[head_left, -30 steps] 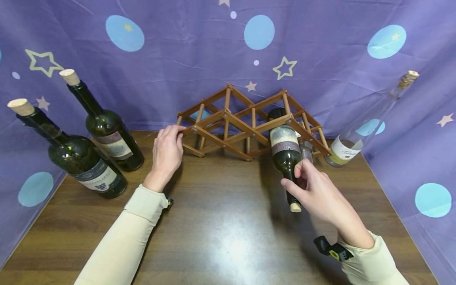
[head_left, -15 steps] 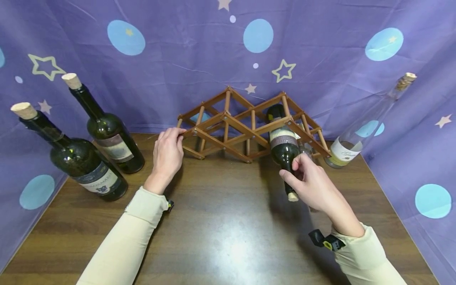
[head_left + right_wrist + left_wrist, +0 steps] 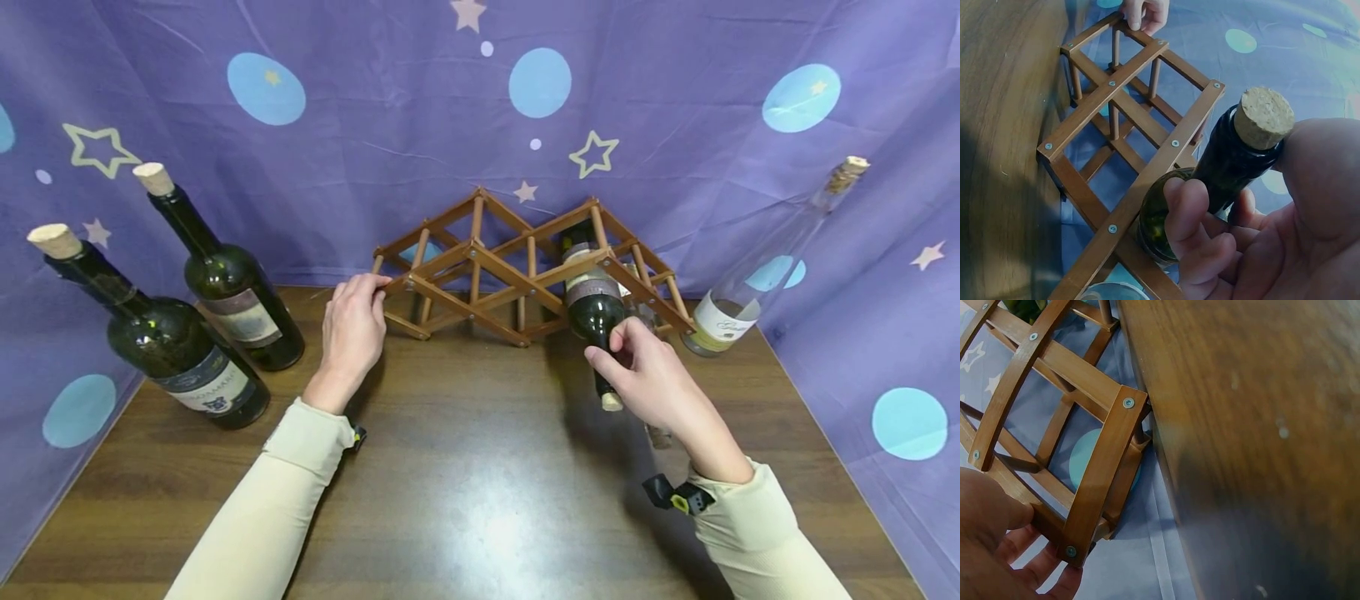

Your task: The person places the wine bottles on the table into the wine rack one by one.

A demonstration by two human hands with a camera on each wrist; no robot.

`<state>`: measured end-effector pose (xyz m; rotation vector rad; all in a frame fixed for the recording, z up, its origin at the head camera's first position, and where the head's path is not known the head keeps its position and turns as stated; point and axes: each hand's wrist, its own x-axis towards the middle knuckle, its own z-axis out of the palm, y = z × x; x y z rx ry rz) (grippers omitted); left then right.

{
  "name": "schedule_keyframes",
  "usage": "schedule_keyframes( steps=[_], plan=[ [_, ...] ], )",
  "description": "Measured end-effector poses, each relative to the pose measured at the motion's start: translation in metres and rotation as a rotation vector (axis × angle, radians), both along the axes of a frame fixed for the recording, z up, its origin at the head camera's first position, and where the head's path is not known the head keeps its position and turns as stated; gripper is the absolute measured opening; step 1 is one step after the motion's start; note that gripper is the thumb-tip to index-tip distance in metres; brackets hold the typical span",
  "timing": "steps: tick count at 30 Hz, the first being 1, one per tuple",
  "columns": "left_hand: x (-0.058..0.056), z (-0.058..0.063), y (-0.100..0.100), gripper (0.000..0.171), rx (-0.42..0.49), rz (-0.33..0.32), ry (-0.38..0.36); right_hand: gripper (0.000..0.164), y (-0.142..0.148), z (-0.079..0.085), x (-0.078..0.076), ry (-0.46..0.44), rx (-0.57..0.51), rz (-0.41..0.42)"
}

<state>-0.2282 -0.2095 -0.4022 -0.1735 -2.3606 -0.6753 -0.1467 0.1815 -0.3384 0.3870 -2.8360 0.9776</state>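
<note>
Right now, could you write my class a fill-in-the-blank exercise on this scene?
The right hand grips a bottle by its ____.
The left hand holds a rack made of ____.
On the person's left stand ____ dark bottles.
An upright clear bottle stands on the rack's ____ side.

Missing words: neck, wood, two, right.

The head view looks forward and down from above; both wrist views show the rack [image 3: 532,290] close up.
</note>
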Motion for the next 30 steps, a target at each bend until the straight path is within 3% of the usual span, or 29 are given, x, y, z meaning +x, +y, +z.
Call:
schedule_keyframes(
  steps=[18,30],
  plan=[
    [0.0,0.001,-0.001,0.018,0.004,0.009,0.024,0.042,-0.001,-0.004,-0.014,-0.01,-0.051,-0.026],
    [0.005,0.001,-0.001,0.023,0.011,-0.023,-0.025,0.041,0.01,0.001,-0.005,0.013,-0.032,-0.045]
  ],
)
